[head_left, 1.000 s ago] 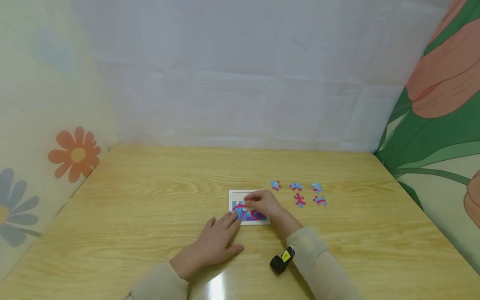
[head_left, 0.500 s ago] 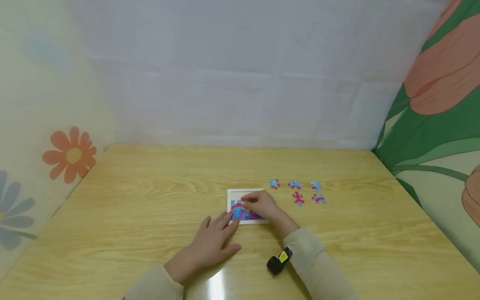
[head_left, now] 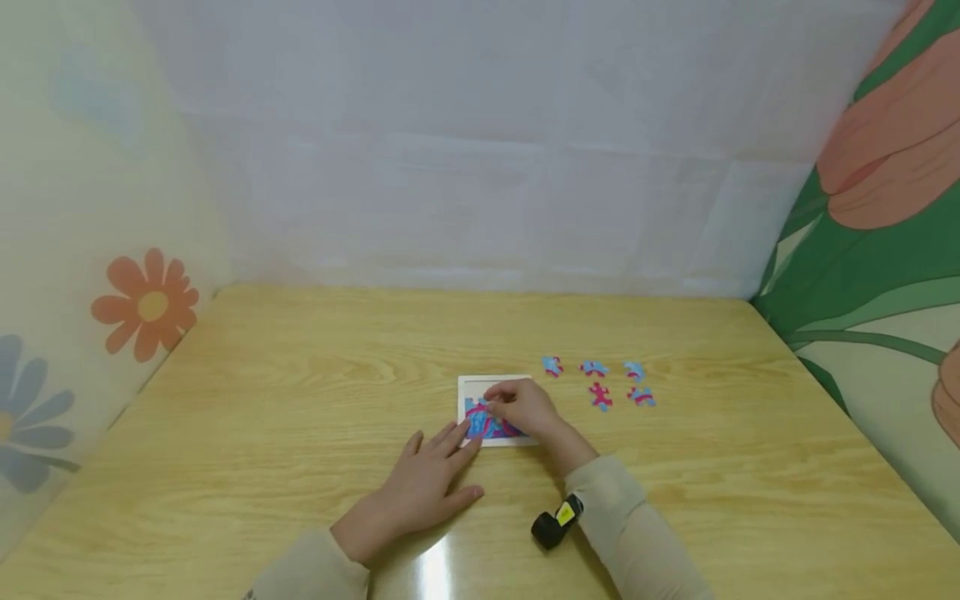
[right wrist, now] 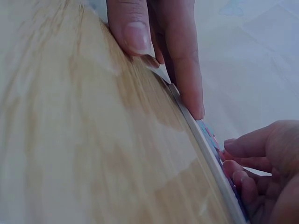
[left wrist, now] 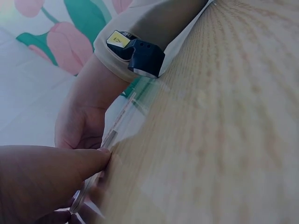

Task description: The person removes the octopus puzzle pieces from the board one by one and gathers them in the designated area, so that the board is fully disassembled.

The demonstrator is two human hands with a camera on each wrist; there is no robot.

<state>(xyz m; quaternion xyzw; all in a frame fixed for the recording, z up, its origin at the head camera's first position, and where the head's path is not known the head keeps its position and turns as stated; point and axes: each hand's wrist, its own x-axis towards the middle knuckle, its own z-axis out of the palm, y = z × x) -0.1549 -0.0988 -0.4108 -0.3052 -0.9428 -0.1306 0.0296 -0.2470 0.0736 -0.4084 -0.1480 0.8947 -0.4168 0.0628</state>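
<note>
A white-framed jigsaw puzzle (head_left: 487,427) lies flat on the table, its lower part filled with blue, pink and purple pieces. The bare backing shows along its upper part. My left hand (head_left: 426,487) rests with spread, fairly straight fingers on the frame's lower left corner. Over the middle of the puzzle, my right hand (head_left: 528,408) pinches a small puzzle piece between thumb and forefinger; the fingers mostly hide it. In the right wrist view, the right fingertips (right wrist: 231,163) touch the puzzle's surface beside a bit of red.
Several loose puzzle pieces (head_left: 598,395) lie in two rows right of the frame on the wooden table (head_left: 300,383). A black wrist camera (head_left: 551,527) hangs at the right sleeve. A white cloth (head_left: 480,150) stands behind, with flower-printed panels at both sides.
The right fingers stay at nearly the same spot on the puzzle, with only slight movement. The left hand stays on the frame, and the loose pieces lie as before. The head view shifts slightly.
</note>
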